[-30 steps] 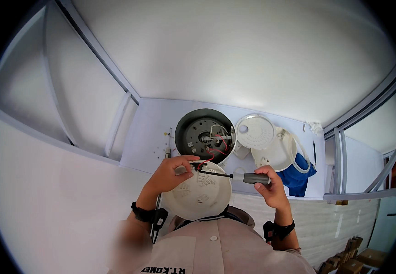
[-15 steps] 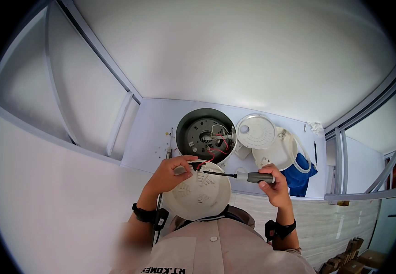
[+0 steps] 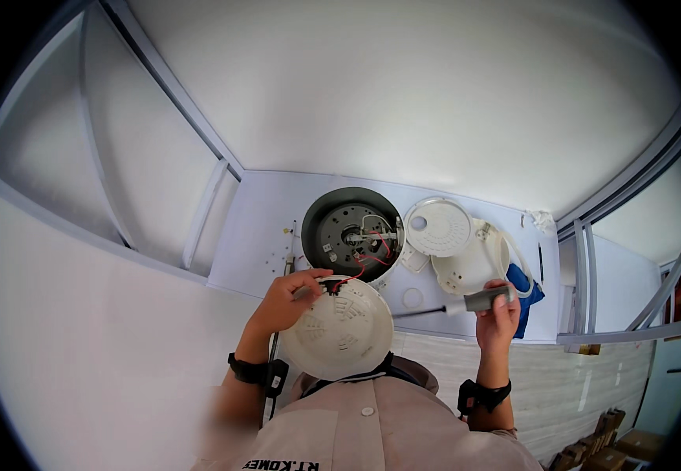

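Observation:
My left hand (image 3: 287,302) grips the upper left rim of a round cream-white cover (image 3: 340,341), its fingers beside a small black part (image 3: 329,287) at the cover's top edge. Red wires (image 3: 354,277) run from that part into a round, dark-lined metal housing (image 3: 313,235) just beyond. The cover is tilted and rests against my body, its inner side with slots facing up. In my right hand (image 3: 499,320), a screwdriver (image 3: 478,301) with a grey handle is held out to the right. Its shaft points left, and the tip is near the cover's right edge.
A perforated white disc (image 3: 439,229) leans on a larger white shell (image 3: 462,273) with a pale looped tube. Blue cloth (image 3: 524,284) lies at right, and a thin white ring (image 3: 412,297) nearer me. Small screws (image 3: 270,261) are scattered at left. Metal frames flank the table (image 3: 238,228).
My right hand has pulled the screwdriver to the right, away from the black part. The white ring on the table now shows. My left hand stays at the cover's rim.

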{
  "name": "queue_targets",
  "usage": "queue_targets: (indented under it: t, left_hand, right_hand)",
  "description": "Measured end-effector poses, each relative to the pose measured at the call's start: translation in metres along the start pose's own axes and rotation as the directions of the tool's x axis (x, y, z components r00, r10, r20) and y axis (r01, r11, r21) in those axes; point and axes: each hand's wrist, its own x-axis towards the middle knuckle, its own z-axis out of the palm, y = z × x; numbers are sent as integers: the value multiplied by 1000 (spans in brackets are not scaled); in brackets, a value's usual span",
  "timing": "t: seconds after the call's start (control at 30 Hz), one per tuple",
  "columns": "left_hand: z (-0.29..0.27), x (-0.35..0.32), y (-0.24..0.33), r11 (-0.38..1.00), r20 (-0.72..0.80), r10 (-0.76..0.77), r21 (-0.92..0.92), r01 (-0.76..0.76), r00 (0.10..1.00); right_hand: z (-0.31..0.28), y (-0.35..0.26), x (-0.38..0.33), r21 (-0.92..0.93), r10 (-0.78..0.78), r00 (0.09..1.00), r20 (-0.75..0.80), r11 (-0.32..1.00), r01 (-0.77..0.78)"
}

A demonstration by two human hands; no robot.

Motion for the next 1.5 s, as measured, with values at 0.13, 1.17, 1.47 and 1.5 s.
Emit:
queue_targets:
  t: [0.13,1.17,1.47,1.5]
  left_hand:
    - [-1,-3,-10,997,-23,-29,-70,27,999]
    - [0,-16,-5,996,-57,26,-84,-31,998]
    - [-2,-1,16,996,-25,-70,-53,69,997]
    - [-2,1,16,997,-21,-66,-49,65,998]
  right_hand:
    - [0,1,7,93,-33,987,-154,995,48]
    - [145,81,73,-696,-5,962,271,690,200]
    - [131,60,51,-624,101,851,516,725,292]
    - [132,59,51,-594,79,821,566,729,340]
